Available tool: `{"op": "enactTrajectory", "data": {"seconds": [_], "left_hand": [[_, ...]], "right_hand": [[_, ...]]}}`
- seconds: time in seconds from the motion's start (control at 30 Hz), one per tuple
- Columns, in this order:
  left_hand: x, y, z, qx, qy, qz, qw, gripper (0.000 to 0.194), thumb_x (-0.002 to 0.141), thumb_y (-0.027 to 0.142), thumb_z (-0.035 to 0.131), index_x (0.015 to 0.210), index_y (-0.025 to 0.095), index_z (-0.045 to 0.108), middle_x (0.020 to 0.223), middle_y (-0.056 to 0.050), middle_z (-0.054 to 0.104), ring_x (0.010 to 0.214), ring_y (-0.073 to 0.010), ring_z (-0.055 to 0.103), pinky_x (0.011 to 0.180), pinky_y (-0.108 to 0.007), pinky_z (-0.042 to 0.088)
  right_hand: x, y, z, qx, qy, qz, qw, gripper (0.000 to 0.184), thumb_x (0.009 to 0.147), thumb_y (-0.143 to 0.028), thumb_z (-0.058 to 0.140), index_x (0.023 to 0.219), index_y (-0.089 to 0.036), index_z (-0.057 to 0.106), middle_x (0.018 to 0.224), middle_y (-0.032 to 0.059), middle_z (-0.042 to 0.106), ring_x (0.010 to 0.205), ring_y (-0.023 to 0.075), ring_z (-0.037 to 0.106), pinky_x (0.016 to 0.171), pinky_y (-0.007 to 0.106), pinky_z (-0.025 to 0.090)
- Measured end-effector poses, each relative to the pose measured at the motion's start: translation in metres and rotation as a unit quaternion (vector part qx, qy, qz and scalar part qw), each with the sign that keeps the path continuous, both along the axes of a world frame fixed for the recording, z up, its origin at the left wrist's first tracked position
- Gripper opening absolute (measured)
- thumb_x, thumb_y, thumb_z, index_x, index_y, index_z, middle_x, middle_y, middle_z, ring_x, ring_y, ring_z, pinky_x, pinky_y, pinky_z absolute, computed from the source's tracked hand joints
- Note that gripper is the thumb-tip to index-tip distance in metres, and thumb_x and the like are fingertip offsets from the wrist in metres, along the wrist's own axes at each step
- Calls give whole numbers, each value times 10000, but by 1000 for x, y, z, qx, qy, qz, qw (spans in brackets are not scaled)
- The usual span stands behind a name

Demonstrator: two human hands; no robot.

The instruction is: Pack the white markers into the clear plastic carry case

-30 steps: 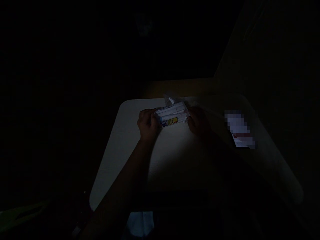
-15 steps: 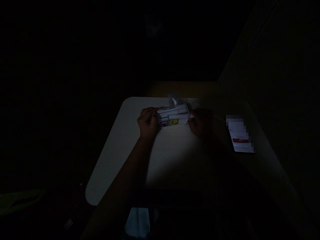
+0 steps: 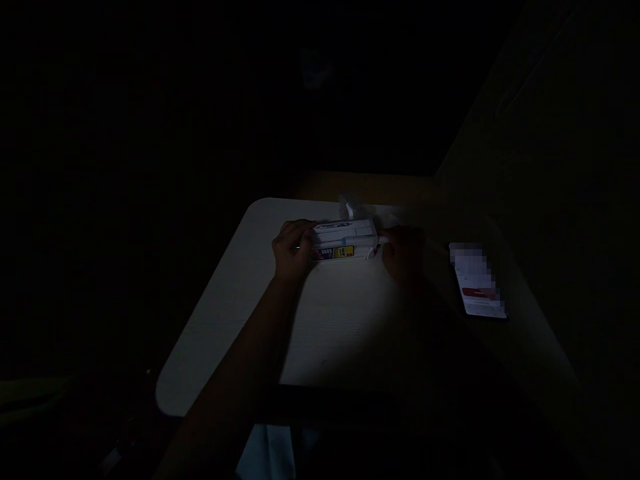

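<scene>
Evidently the left hand [image 3: 290, 253] clasps the white pack [image 3: 345, 232] at mid-frame, while the right hand [image 3: 403, 257] pinches what looks like a white tip [image 3: 383, 239] at its right end. Working that end seems the step; the next move needs a steady left hold, crumpled plastic [image 3: 349, 205] lying beyond.

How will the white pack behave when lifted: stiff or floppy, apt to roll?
The white pack is probably fairly stiff: its long edges look straight. It seems unlikely to roll; its labelled side looks flat. Slipperiness is hard to tell in this dim light.
</scene>
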State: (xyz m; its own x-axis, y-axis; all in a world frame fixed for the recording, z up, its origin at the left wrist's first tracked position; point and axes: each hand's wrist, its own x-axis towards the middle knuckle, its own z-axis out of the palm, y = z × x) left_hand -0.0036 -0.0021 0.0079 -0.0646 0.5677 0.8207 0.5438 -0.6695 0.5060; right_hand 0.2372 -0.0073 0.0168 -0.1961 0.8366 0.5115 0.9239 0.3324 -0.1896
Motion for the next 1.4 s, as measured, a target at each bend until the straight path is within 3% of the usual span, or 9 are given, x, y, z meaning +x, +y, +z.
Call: {"op": "enactTrajectory", "data": {"seconds": [0.53,0.63,0.73,0.97,1.2,1.4], "left_hand": [[0,2,2,1,14,-11,1000,225,892,276,523,942,200,728,901,-49,714,856,-166,639,792,-326,502],[0,4,-1,-6,11,-4,1000,222,887,294,531,932,205,730,906,-48,715,863,-171,643,799,-335,506],[-1,5,-3,-11,7,0,1000,222,887,292,530,934,216,733,901,-42,715,864,-169,642,796,-334,504],[-1,5,-4,-24,-4,-2,1000,207,878,272,538,936,226,731,904,-35,708,875,-169,639,797,-330,501],[1,4,-4,-38,-5,14,999,208,868,250,532,925,223,730,911,-19,703,887,-160,641,815,-321,511],[2,5,-6,-48,-21,17,998,216,862,297,543,908,210,735,915,-43,701,886,-179,643,811,-353,518]], "right_hand": [[3,2,1,-15,-31,8,999,282,815,-121,466,980,-168,689,918,97,673,910,232,550,909,423,342],[13,0,3,-23,-48,-10,999,222,881,-247,530,1052,-155,637,1026,89,640,976,214,562,918,431,406],[30,-4,4,-28,-55,-26,998,337,909,-387,539,1149,-153,573,1145,73,596,1025,189,576,903,418,481],[63,-7,-3,-38,-59,-70,995,353,916,-385,534,1189,-163,558,1197,80,579,1042,186,585,895,409,509],[53,-18,-8,-68,-74,-84,991,326,940,-346,467,1059,-86,623,1074,146,616,1066,247,556,933,467,425],[45,-16,-12,-71,-68,-99,990,364,902,-384,557,1189,-161,559,1208,82,575,1066,198,575,918,430,493]]}}
